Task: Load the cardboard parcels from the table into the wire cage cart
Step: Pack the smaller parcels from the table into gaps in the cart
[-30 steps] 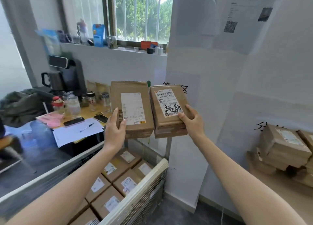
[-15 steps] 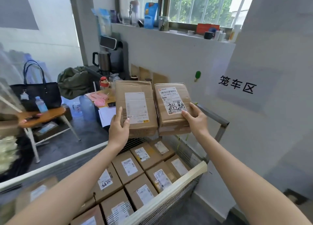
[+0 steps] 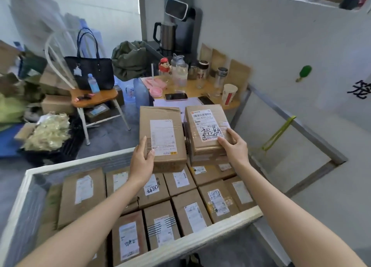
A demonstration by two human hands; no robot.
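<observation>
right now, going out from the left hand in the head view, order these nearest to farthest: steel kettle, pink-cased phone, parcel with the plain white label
1. Parcel with the plain white label: held by the left hand, over the cage cart.
2. Pink-cased phone: lying on the table beyond the cart.
3. Steel kettle: farthest, at the back behind the table.

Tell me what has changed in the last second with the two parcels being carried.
The left parcel and right parcel have come down, from in front of the white wall to low over the far end of the wire cage cart, just above the packed parcels. Nothing was let go: the left hand and right hand keep the same grips. The packed layer looks unchanged.
</observation>
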